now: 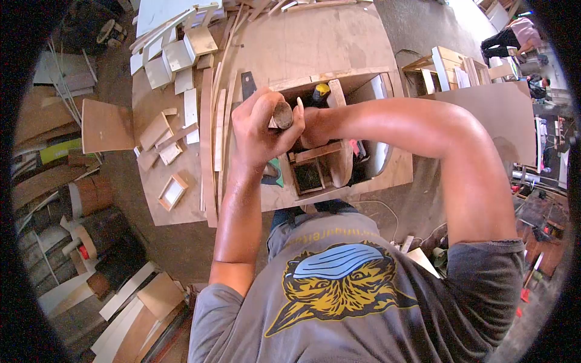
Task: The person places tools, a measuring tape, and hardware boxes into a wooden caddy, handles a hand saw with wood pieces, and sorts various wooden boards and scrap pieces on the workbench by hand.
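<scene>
My left hand (263,124) is closed in a fist around a wooden handle, and its round butt end (282,115) points up at me. What sits at the handle's other end is hidden below the fist. My right hand (313,128) reaches in from the right beside the left one, over a wooden box (339,158) with compartments. Its fingers are hidden behind the left hand. Inside the box, near my right wrist, stands a tool with a yellow-and-black handle (321,92). A green object (275,172) shows beneath my left wrist.
The box sits in a plywood worktable (296,48). Long wood strips (219,130) and several offcuts (178,57) lie on its left side, with a small wooden frame (173,192) near the front. A brown panel (490,118) stands right. Another person (514,39) is at far right.
</scene>
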The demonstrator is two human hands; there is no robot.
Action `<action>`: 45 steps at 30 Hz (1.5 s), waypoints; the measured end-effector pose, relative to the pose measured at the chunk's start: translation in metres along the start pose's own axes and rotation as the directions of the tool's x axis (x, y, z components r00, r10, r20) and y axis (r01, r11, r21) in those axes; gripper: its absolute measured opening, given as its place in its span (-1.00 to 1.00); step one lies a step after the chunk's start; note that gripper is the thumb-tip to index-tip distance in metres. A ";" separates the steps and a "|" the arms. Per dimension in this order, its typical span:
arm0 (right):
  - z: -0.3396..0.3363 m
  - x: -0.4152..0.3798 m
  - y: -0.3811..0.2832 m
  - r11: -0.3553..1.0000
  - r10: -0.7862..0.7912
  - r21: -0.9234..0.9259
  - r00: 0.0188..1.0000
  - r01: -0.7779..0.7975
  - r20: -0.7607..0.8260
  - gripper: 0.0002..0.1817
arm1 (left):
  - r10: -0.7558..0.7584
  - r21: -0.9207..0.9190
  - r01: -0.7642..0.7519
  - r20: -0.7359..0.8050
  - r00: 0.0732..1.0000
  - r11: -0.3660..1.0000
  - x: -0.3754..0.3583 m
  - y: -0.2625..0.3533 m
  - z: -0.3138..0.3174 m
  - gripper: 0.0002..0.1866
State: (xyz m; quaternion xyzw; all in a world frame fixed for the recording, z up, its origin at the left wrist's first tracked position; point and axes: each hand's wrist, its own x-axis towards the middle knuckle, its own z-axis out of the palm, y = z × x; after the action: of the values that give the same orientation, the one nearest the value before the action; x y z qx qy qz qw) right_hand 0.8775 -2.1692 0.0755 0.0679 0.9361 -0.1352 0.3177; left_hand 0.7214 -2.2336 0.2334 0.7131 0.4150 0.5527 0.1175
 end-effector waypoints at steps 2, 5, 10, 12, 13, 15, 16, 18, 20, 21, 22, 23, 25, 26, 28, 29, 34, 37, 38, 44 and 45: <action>-0.002 -0.014 0.003 0.988 -0.011 0.152 0.998 0.020 -0.064 -0.69 | 0.015 -0.026 -0.016 -0.035 0.999 1.000 0.003 0.002 0.000 -0.71; 0.035 0.013 0.020 0.992 0.000 0.125 0.997 0.010 -0.076 -0.70 | 0.008 -0.015 -0.008 -0.040 0.999 1.000 0.009 0.004 -0.001 -0.72; -0.016 -0.036 -0.001 0.884 0.062 0.467 0.987 0.013 -0.146 -0.64 | -0.021 -0.028 0.020 -0.037 0.999 0.999 0.013 0.003 -0.002 -0.74; -0.019 -0.035 0.002 0.895 0.039 0.445 0.990 0.024 -0.134 -0.66 | -0.042 -0.038 0.040 -0.044 0.998 0.998 0.013 0.001 0.001 -0.75; -0.019 -0.034 0.003 0.906 0.032 0.424 0.993 0.019 -0.113 -0.67 | -0.055 -0.041 0.054 -0.040 0.998 0.998 0.013 0.000 0.002 -0.75; -0.020 -0.028 0.005 0.933 0.015 0.361 0.998 0.005 -0.053 -0.69 | -0.062 -0.040 0.060 -0.034 0.998 0.997 0.015 -0.002 0.002 -0.75; -0.020 -0.025 0.005 0.949 0.007 0.316 1.000 -0.002 -0.014 -0.70 | -0.055 -0.036 0.054 -0.032 0.998 0.998 0.016 -0.003 0.002 -0.75; -0.019 -0.015 0.006 0.980 -0.004 0.198 0.996 -0.013 0.088 -0.71 | -0.056 -0.024 0.056 -0.022 0.998 0.998 0.016 -0.003 0.001 -0.75; -0.015 -0.006 0.005 0.998 0.000 0.061 0.977 -0.013 0.211 -0.73 | -0.072 -0.008 0.072 -0.007 0.997 0.997 0.015 -0.003 0.002 -0.75; -0.013 -0.002 0.003 1.000 0.003 -0.009 0.963 -0.001 0.269 -0.74 | -0.045 0.000 0.045 -0.007 0.999 0.999 0.017 -0.002 0.002 -0.75; -0.010 0.000 0.004 0.997 0.003 -0.071 0.950 0.020 0.313 -0.74 | -0.019 0.008 0.019 -0.007 1.000 1.000 0.019 0.001 0.002 -0.74; -0.009 0.003 0.004 0.992 -0.004 -0.116 0.939 0.047 0.343 -0.75 | 0.007 0.017 -0.007 -0.007 1.000 1.000 0.020 0.002 0.002 -0.74; -0.032 -0.020 -0.006 0.980 -0.099 0.179 0.993 0.088 0.057 -0.76 | 0.039 0.030 -0.039 0.004 0.999 0.999 0.020 0.005 0.004 -0.73; -0.052 -0.043 -0.014 0.861 -0.077 0.467 0.960 0.201 -0.270 -0.76 | 0.057 0.035 -0.057 0.011 0.998 0.998 0.020 0.006 0.006 -0.73; -0.048 -0.049 -0.012 0.818 -0.028 0.525 0.929 0.233 -0.369 -0.75 | 0.002 0.033 -0.002 -0.012 1.000 0.999 0.023 0.014 0.004 -0.74; -0.046 -0.048 -0.010 0.833 -0.020 0.517 0.945 0.197 -0.328 -0.75 | -0.027 0.033 0.027 -0.024 0.999 0.999 0.026 0.018 0.002 -0.74; -0.027 -0.035 -0.006 0.943 0.010 0.332 0.998 0.011 -0.060 -0.73 | 0.064 0.042 -0.066 0.048 0.997 0.997 0.040 0.027 0.000 -0.74; -0.018 -0.019 -0.007 0.987 0.036 0.150 0.994 -0.052 0.106 -0.72 | 0.119 0.037 -0.122 0.081 0.990 0.992 0.041 0.028 0.004 -0.72; -0.015 -0.015 -0.007 0.994 0.044 0.091 0.989 -0.058 0.144 -0.71 | 0.136 0.035 -0.140 0.087 0.987 0.990 0.041 0.028 0.005 -0.72; -0.051 -0.061 -0.017 0.990 0.071 0.123 0.995 -0.063 -0.065 -0.68 | 0.123 0.027 -0.125 0.074 0.990 0.992 0.036 0.026 0.006 -0.72; -0.070 -0.090 -0.024 0.984 0.095 0.166 0.979 -0.065 -0.179 -0.68 | 0.111 0.032 -0.113 0.065 0.992 0.993 0.037 0.027 0.005 -0.73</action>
State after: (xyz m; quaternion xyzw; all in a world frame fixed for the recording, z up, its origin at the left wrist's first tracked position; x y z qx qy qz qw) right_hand 0.9026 -2.1749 0.1889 0.1431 0.9443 -0.1895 0.2277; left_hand 0.7397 -2.2231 0.2743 0.7543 0.3802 0.5281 0.0867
